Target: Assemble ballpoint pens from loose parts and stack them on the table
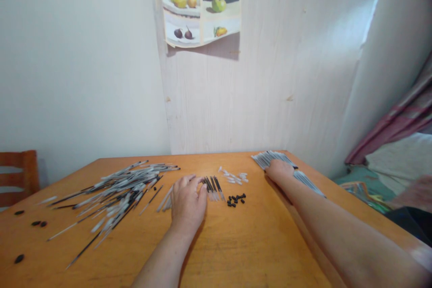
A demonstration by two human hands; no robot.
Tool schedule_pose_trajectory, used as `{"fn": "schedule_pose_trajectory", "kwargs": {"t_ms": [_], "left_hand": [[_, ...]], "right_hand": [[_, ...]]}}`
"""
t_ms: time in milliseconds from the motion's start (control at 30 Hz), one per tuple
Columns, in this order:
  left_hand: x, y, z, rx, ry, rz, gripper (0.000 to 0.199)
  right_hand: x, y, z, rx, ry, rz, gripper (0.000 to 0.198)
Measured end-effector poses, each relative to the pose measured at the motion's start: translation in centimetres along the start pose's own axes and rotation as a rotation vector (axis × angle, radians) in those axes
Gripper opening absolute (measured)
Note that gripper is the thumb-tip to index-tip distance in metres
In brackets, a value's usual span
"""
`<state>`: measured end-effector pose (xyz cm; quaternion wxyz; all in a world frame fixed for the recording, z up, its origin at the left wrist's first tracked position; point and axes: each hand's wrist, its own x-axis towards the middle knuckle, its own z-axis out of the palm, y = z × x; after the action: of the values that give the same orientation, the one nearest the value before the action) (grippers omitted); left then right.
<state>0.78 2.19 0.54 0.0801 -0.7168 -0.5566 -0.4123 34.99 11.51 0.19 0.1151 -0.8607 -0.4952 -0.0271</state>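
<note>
My left hand point(189, 200) lies palm down in the middle of the table, its thumb apart from the fingers. Clear pen barrels point(164, 200) show just left of it, partly covered by the hand. Close to its thumb and fingertips is a short row of pen refills point(213, 185), black at the far ends and pale at the near ends. At the far right my right hand point(279, 169) reaches onto a neat row of assembled pens point(265, 158). Its fingertips are hidden, so whether it grips one does not show. More aligned pens point(308, 182) lie beside that wrist.
Loose pen parts form a heap point(124, 193) on the left. Small white pieces point(234, 177) and small black plugs point(235, 200) lie between my hands. Several dark oval pieces point(19, 258) sit near the left edge. A wooden chair point(29, 171) stands beyond it.
</note>
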Motion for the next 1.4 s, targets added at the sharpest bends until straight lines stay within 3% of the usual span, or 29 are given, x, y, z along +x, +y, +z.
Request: {"fn": "schedule_pose_trajectory", "kwargs": {"t_ms": [467,733,1400], "left_hand": [[0.2,-0.3,0.1,-0.005,0.016,-0.022,0.025],[0.3,-0.3,0.0,0.012,0.011,-0.026,0.027],[0.4,-0.3,-0.1,-0.007,0.036,-0.031,0.027]], "right_hand": [[0.6,1.4,-1.2,0.052,-0.015,-0.017,0.037],[0.2,0.8,-1.3,-0.121,-0.043,-0.128,0.035],[0.8,0.6,-0.8,-0.104,0.004,-0.103,0.03]]}}
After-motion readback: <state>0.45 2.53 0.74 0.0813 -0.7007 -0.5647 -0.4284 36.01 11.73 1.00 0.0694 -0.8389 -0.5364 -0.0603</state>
